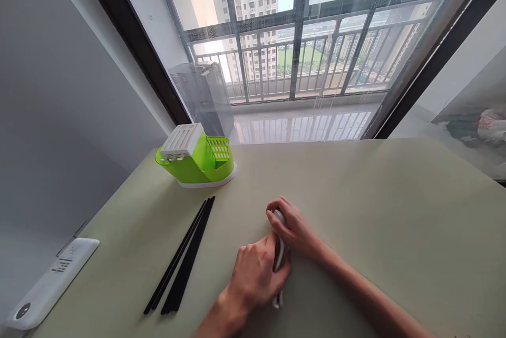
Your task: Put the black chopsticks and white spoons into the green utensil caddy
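Note:
Both my hands are closed around what look like silver-grey spoons [279,215], held together over the table near its middle. My left hand [255,269] wraps the lower part, and narrow ends stick out beneath it. Higher up, my right hand [290,222] curls its fingers round the rounded top end. Most of the spoons is hidden by my fingers, so I cannot tell how many there are. Left of my hands lie several black chopsticks [190,253], loosely side by side. Behind them stands a bright green utensil holder [219,173] with a white slotted top and small hooks.
A long white plastic object [59,280] with a dark oval mark lies along the left edge of the pale green table [375,195]. A grey wall rises at the left. Beyond the table's far edge is a glass door onto a balcony with a railing [272,82].

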The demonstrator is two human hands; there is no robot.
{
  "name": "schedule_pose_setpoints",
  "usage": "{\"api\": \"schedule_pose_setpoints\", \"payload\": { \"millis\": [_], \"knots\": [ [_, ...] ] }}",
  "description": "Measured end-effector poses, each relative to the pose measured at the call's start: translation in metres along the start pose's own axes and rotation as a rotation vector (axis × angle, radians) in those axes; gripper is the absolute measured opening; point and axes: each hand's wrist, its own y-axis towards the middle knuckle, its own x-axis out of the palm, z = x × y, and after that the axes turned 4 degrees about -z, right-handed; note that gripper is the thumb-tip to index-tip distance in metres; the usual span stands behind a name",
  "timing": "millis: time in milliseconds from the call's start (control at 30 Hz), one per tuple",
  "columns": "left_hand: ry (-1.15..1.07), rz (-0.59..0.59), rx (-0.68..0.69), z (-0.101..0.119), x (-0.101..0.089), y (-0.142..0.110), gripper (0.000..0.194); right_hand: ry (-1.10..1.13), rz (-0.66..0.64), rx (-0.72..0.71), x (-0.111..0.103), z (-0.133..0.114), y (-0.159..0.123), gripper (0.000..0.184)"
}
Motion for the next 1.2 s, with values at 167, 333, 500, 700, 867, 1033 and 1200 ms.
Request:
{"api": "schedule_pose_setpoints", "payload": {
  "millis": [167,333,500,700,867,1033,1200],
  "knots": [
    [0.084,-0.042,-0.041,-0.007,-0.010,-0.010,0.013,0.022,-0.057,-0.013,-0.002,-0.001,-0.001,0.021],
    [0.088,-0.058,-0.089,-0.017,-0.020,-0.017,0.021,0.173,0.043,0.067,-0.005,-0.001,-0.001,0.029],
    [0.063,-0.017,-0.120,-0.028,-0.020,-0.026,0.027,0.242,0.108,0.202,-0.006,0.000,-0.001,0.036],
    [0.013,0.109,-0.176,-0.045,-0.029,-0.037,0.040,0.265,0.111,0.209,-0.005,-0.001,-0.001,0.039],
    [0.221,0.466,-0.346,-0.085,-0.051,-0.046,0.039,0.269,0.127,0.238,-0.005,0.002,-0.003,0.040],
    [0.402,0.437,-0.567,-0.118,-0.059,-0.068,0.073,0.242,0.202,0.282,-0.006,0.003,-0.003,0.040],
    [0.426,0.296,-0.622,-0.125,-0.058,-0.094,0.076,0.228,0.272,0.309,-0.009,0.002,-0.003,0.041]
  ]
}}
